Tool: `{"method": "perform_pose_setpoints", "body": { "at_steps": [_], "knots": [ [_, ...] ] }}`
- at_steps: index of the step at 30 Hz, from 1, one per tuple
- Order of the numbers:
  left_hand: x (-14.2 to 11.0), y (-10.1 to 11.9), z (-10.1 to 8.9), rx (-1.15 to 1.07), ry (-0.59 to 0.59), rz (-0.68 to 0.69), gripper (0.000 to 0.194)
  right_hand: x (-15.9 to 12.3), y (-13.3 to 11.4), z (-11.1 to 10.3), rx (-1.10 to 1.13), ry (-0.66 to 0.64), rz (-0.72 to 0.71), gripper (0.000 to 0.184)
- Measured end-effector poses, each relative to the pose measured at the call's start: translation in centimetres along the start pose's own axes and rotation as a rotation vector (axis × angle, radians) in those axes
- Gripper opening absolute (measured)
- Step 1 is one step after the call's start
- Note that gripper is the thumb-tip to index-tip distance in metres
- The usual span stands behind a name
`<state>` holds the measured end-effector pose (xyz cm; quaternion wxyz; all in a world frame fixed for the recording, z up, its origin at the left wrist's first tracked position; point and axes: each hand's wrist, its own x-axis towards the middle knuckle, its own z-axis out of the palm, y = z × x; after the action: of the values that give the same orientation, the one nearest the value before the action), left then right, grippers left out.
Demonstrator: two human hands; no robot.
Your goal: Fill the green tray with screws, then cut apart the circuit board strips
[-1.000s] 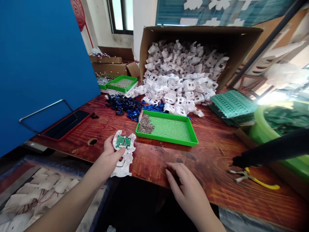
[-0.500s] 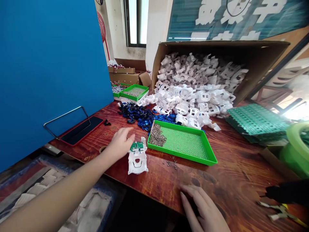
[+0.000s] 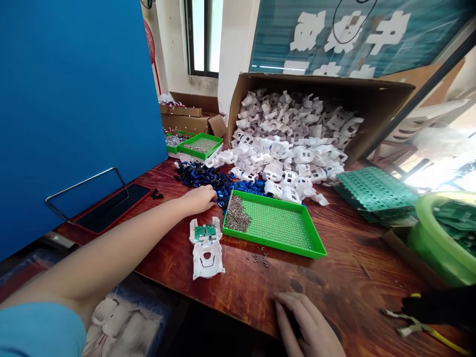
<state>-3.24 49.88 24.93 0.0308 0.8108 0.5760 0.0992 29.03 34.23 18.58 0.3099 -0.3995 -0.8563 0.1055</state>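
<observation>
A white plastic shell (image 3: 207, 252) with a small green circuit board in it lies on the wooden table (image 3: 345, 277), apart from both hands. My left hand (image 3: 201, 199) is stretched past it to the near edge of a pile of blue and black small parts (image 3: 208, 177), fingers curled down onto them. What they pinch is hidden. My right hand (image 3: 308, 325) rests on the table's front edge, fingers together and bent, with nothing visible in it.
A green tray (image 3: 282, 225) holding a heap of screws sits just right of the left hand, loose screws (image 3: 260, 256) before it. A tipped cardboard box (image 3: 375, 106) spills white shells. A phone (image 3: 111, 208), blue panel, green grids (image 3: 375, 191), green basin (image 3: 442, 238) and pliers (image 3: 416, 325) surround.
My left hand set the white shell down on the table, let go, and reached forward to the blue parts pile. My right hand stayed at the front edge.
</observation>
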Motion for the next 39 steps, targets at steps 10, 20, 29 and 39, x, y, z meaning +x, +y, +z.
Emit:
{"method": "perform_pose_setpoints", "body": {
  "at_steps": [10, 20, 29, 39],
  "knots": [
    [-11.2, 9.6, -1.6, -0.243, 0.247, -0.009, 0.030, 6.0, -5.4, -0.7, 0.603, -0.011, 0.239, 0.014],
    [-15.9, 9.1, -0.5, -0.143, 0.439, 0.230, 0.017, 10.6, -8.9, 0.7, 0.688, -0.270, 0.179, 0.005],
    [-17.5, 8.3, 1.6, -0.427, 0.563, 0.221, 0.065, 11.2, -9.7, -0.3, 0.434, -0.422, -0.104, 0.015],
    [-16.4, 7.5, 2.5, -0.551, 0.535, 0.092, 0.064, 12.1, -9.3, 0.0, 0.165, -0.441, -0.179, 0.007]
  ]
}}
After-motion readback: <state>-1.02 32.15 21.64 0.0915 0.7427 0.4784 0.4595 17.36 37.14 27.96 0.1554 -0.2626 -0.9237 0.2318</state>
